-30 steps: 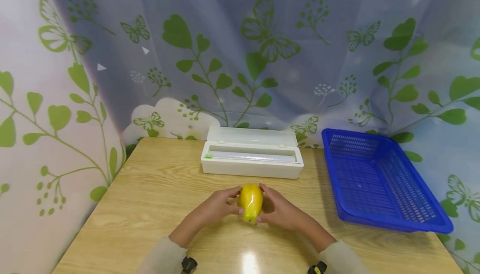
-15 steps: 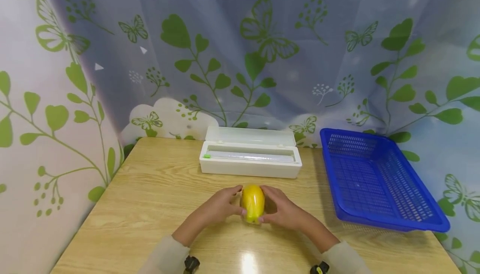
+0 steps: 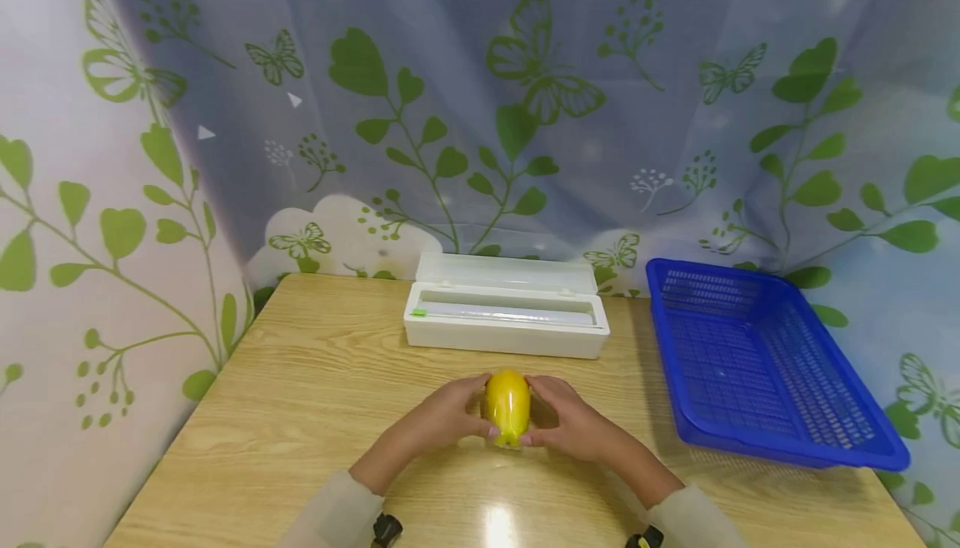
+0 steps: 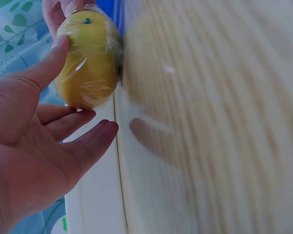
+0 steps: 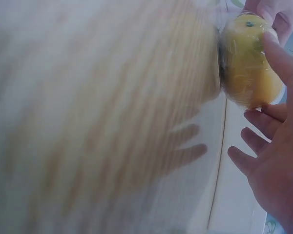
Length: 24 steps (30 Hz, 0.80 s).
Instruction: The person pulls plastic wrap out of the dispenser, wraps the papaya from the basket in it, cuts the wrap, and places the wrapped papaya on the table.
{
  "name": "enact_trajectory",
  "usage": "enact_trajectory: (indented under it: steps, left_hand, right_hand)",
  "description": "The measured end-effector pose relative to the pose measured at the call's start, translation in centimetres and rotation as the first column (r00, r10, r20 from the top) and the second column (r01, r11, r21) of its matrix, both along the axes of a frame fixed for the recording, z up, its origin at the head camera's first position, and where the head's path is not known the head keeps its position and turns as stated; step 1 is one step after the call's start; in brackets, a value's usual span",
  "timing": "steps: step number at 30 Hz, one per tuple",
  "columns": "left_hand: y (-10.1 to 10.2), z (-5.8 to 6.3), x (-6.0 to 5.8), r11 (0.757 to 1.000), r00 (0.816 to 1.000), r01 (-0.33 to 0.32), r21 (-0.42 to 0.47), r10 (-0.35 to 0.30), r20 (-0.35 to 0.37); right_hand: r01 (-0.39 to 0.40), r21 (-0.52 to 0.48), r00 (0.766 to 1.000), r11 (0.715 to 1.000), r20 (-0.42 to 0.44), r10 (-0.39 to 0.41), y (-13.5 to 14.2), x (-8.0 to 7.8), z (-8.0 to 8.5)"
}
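A yellow fruit point(image 3: 507, 405), oval like a mango and wrapped in shiny cling film, rests on the table with both hands around it. The left hand point(image 3: 455, 416) holds its left side, thumb at the near end and fingertips at the far end. On the opposite side the right hand point(image 3: 562, 421) grips it the same way. In the left wrist view, a green stem spot shows on the near end of the wrapped fruit point(image 4: 87, 63), and the remaining fingers spread loosely below it. The right wrist view shows the thumb pressed on the film of the fruit point(image 5: 249, 63).
Behind the hands stands a white cling film box point(image 3: 502, 338), its lid raised and a film roll point(image 3: 506, 313) inside. A blue plastic basket point(image 3: 787, 450) sits at the right of the wooden table point(image 3: 300, 381). A patterned curtain hangs along the back.
The fruit has shifted slightly to the right and straightened a little between the hands. Both hands keep hold of it throughout.
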<state>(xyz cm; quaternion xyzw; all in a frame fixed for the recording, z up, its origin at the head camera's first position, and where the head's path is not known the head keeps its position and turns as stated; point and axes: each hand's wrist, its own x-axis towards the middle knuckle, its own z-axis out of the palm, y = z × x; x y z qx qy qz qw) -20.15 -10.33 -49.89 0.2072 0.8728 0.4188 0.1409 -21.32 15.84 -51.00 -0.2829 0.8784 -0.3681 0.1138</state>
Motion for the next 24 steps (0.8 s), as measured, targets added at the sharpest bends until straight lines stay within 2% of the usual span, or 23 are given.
enact_trajectory:
  steps: [7, 10, 14, 18, 24]
  left_hand:
    - [0.03, -0.10, -0.20, 1.000, 1.000, 0.022, 0.018, -0.022, 0.005]
    - [0.07, -0.20, -0.26, 0.999, 0.999, 0.030, 0.027, -0.030, 0.014]
    - [-0.07, -0.31, -0.29, 1.000, 1.000, 0.006, 0.022, -0.007, 0.021]
    - [-0.29, -0.21, -0.42, 1.000, 1.000, -0.011, 0.023, 0.010, 0.011]
    - [-0.58, -0.01, -0.47, 0.999, 1.000, -0.001, 0.033, 0.000, 0.015]
  right_hand:
    - [0.020, 0.058, 0.998, 0.998, -0.056, -0.017, 0.21, -0.01, 0.41]
    - [0.026, 0.065, 0.999, 0.998, -0.040, -0.023, 0.36, 0.10, 0.28]
    - [0.022, 0.042, 1.000, 0.999, 0.003, -0.022, 0.32, 0.13, 0.10]
    - [0.043, 0.003, 0.999, 0.999, 0.011, -0.043, 0.25, 0.10, 0.15]
    - [0.049, 0.003, 0.999, 0.999, 0.020, -0.049, 0.21, 0.09, 0.14]
